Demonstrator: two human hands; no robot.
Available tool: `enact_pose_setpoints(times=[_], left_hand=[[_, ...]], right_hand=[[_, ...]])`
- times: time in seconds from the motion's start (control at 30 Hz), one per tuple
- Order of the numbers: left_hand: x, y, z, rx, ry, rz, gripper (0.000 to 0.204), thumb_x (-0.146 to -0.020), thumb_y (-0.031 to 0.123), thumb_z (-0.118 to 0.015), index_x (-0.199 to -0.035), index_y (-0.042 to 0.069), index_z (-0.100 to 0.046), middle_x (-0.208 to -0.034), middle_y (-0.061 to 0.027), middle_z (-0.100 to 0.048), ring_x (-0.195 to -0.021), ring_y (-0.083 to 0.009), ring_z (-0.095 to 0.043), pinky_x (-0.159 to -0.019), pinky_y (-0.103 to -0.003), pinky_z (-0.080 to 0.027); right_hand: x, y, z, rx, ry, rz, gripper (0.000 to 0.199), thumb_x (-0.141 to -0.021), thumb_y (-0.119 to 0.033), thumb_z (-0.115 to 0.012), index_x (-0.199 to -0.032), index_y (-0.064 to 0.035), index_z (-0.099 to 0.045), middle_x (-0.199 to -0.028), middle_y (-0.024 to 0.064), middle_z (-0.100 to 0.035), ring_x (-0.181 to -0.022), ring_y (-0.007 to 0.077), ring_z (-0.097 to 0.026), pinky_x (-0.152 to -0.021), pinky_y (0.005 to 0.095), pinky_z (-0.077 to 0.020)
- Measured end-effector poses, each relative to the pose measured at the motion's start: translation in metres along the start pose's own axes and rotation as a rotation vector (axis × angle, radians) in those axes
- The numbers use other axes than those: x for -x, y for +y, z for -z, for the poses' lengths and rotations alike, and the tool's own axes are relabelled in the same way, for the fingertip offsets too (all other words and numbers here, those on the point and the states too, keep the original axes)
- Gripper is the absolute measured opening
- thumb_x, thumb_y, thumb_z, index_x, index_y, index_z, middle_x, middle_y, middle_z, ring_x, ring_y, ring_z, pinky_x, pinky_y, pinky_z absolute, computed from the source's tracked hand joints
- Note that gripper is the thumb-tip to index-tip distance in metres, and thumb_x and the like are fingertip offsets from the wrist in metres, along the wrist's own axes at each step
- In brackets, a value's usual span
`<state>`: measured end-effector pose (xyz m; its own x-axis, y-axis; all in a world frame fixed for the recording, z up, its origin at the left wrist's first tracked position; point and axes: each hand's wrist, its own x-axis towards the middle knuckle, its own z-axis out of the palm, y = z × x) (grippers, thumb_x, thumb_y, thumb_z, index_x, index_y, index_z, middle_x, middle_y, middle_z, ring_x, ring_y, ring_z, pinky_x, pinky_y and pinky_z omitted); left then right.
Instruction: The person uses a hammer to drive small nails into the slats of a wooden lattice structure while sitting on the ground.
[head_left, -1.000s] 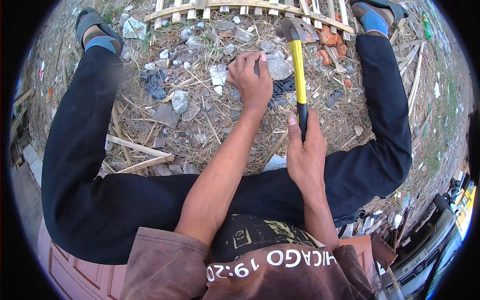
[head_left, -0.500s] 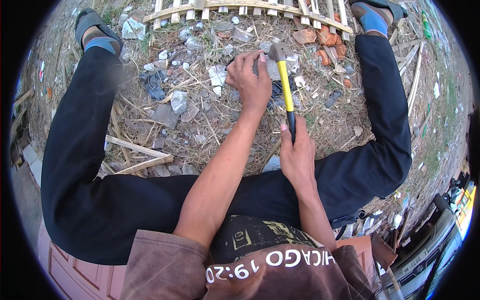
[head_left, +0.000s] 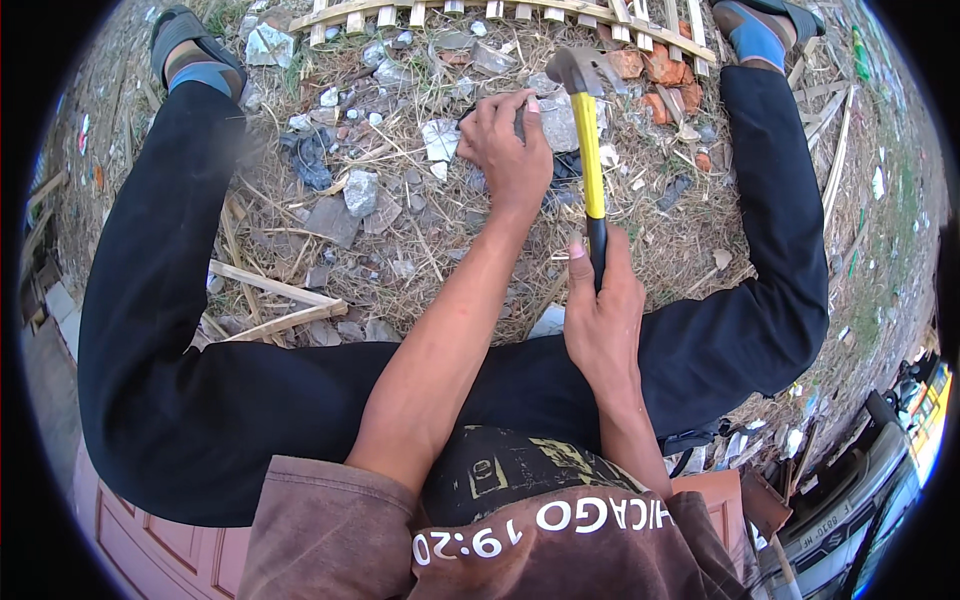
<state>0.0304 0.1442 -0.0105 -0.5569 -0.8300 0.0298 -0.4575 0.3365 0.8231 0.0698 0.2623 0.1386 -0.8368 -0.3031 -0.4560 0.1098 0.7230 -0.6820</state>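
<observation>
My right hand (head_left: 607,320) is wrapped round the black grip of a claw hammer (head_left: 592,150) with a yellow handle. Its steel head is raised to the right of my left hand (head_left: 508,150), apart from it. Low over the rubble, that left hand curls round a dark grey piece (head_left: 519,124), which shows between thumb and fingers; most of it is hidden and its kind is unclear. A flat grey stone slab (head_left: 560,125) lies on the ground just right of my left hand.
A slatted wooden frame (head_left: 470,8) lies at the far edge, near broken orange bricks (head_left: 668,68). Nailed wood strips (head_left: 285,325) lie at the left. Stones and dry grass cover the ground between my outstretched legs. A parked vehicle (head_left: 850,505) stands at lower right.
The hammer has swung up and to the right, away from my left hand, and its head has turned so the claw shows. My left hand keeps its hold, nearly in place.
</observation>
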Motion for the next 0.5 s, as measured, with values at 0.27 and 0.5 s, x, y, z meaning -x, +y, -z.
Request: enact_pose_setpoints(times=[0.27,0.5], left_hand=[[-0.001,0.001,-0.004,-0.001,0.006,0.022,0.021,-0.098,0.026,-0.06,-0.112,0.016,-0.072,-0.115,-0.0016,-0.061,-0.119,-0.0246,-0.043,-0.105,-0.046,-0.022],[0.0,0.002,-0.004,0.006,0.022,0.023,0.024,-0.098,0.028,-0.058,-0.11,0.013,-0.072,-0.11,-0.0026,-0.059,-0.115,-0.0255,-0.043,-0.104,-0.046,-0.022]], right_hand=[[-0.002,0.021,-0.006,0.045,-0.024,-0.084,0.026,-0.103,-0.019,-0.054,-0.121,-0.0014,-0.049,-0.069,0.0236,-0.058,-0.063,0.0454,-0.061,-0.056,0.0503,-0.0429],[-0.004,0.018,-0.012,0.007,0.025,-0.015,0.022,-0.102,-0.015,-0.054,-0.119,-0.0019,-0.049,-0.066,0.024,-0.057,-0.062,0.0474,-0.06,-0.056,0.0516,-0.0425]])
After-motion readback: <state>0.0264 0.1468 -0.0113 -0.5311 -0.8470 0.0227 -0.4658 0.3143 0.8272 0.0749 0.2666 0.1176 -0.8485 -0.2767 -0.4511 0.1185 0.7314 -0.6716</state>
